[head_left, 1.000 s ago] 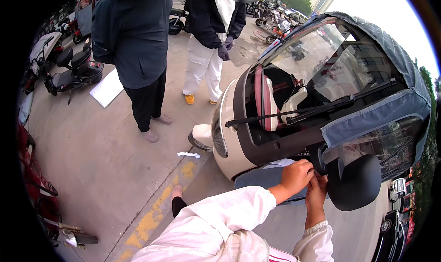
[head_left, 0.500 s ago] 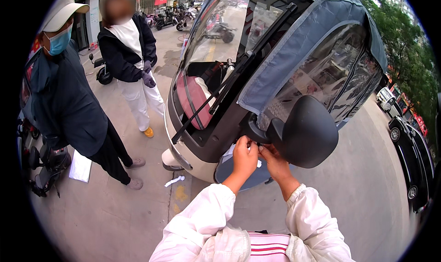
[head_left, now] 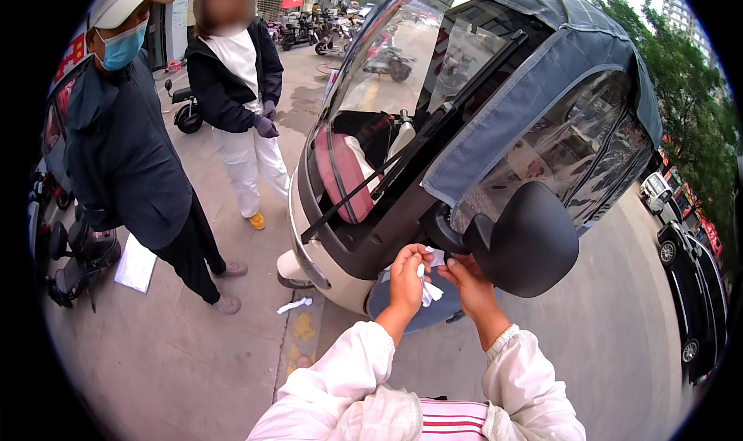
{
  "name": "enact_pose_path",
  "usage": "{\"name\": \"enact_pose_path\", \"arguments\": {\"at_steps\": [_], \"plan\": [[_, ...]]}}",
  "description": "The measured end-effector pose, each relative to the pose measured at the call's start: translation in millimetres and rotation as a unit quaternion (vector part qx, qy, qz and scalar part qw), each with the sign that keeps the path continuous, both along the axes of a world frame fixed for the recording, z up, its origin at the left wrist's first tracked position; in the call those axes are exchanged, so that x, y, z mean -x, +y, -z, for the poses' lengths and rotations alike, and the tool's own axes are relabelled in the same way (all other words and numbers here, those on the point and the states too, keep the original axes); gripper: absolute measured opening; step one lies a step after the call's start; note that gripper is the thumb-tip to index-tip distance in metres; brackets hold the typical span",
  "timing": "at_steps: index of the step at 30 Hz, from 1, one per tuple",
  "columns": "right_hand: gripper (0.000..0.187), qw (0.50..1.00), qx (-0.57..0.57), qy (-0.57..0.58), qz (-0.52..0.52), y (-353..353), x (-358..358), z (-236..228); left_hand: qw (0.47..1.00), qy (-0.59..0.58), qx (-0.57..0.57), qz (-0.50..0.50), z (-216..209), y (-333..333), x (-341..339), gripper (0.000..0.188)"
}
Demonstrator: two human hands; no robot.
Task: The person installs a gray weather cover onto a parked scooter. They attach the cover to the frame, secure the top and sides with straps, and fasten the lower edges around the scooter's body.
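Observation:
In front of me, my left hand pinches a crumpled white strip, thin like paper or film, which hangs below its fingers. The fingers of my right hand are closed at the strip's upper end. Both hands are beside the black side mirror, just under its curved arm. Behind them is the front of a small beige and black covered three-wheeler, whose rounded wheel cover shows partly behind my left hand.
A masked person in a dark jacket and a second person in white trousers stand at the left. Another white scrap and a white sheet lie on the pavement. A black car is parked at far right.
My hands have come down and slightly away from the mirror arm. More of the white strip now shows between them. The view has shifted a little.

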State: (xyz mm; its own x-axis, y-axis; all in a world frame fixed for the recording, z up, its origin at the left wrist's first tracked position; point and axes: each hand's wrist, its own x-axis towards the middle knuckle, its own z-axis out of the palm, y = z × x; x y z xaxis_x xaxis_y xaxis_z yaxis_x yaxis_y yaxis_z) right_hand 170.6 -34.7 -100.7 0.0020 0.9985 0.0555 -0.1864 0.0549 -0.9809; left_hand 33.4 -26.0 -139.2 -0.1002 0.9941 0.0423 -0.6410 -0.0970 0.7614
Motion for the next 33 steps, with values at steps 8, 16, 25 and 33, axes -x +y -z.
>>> {"name": "enact_pose_path", "arguments": {"at_steps": [8, 16, 25, 33], "plan": [[0.014, 0.998, -0.056, 0.015, -0.015, 2, 7, 9, 0.927, 0.305, -0.118, -0.183, 0, -7, -10, 0.042], [0.019, 1.000, -0.025, 0.013, -0.001, 1, 9, 7, 0.955, 0.244, -0.055, -0.156, -2, 0, -13, 0.016], [0.012, 0.998, -0.002, 0.056, 0.011, 1, 8, 12, 0.991, -0.089, 0.089, -0.038, 29, 4, -6, 0.011], [0.025, 0.987, 0.031, 0.158, 0.007, -9, 22, 8, 0.996, -0.046, 0.079, -0.014, 10, -10, 22, 0.025]]}}
